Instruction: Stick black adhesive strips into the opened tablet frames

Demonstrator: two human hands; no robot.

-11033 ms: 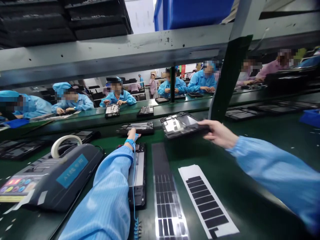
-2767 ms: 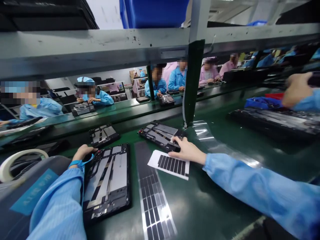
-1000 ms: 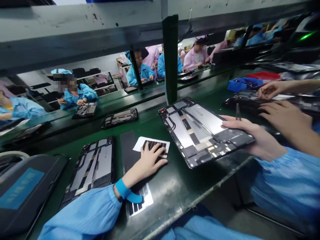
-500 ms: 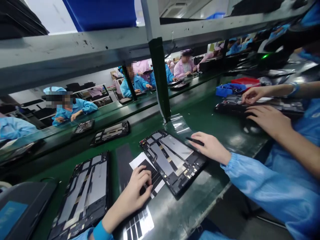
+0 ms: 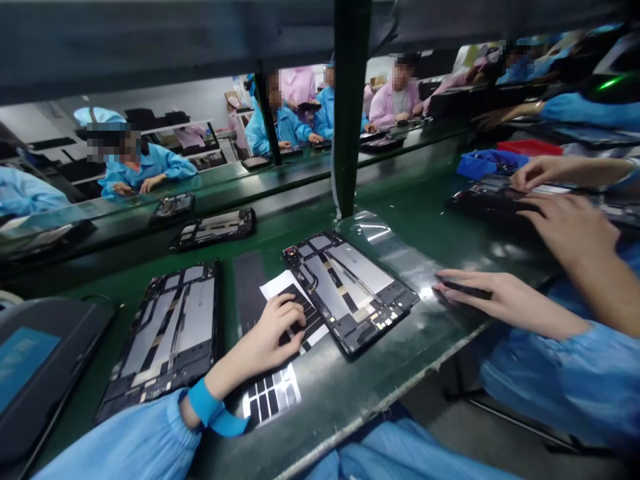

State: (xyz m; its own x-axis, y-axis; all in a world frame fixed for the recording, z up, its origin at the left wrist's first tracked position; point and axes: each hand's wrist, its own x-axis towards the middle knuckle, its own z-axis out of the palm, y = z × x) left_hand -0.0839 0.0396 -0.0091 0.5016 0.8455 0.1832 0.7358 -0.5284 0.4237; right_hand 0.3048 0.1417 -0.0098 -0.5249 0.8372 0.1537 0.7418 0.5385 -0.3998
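Black slim tool (image 5: 467,289) pinched between thumb and fingers of the right hand (image 5: 520,305), near the clear film (image 5: 407,257). Left hand (image 5: 273,333) sits loosely curled on the white sheet (image 5: 312,319) of black strips, nothing pinched that I can see. Opened-up tablet (image 5: 345,287) lies flat between them on the green bench (image 5: 320,400). Looks like strip handling's the step in hand, so next move calls for keeping that sheet steady, imo.

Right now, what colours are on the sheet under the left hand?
The sheet is white with black strips, best seen in the head view.
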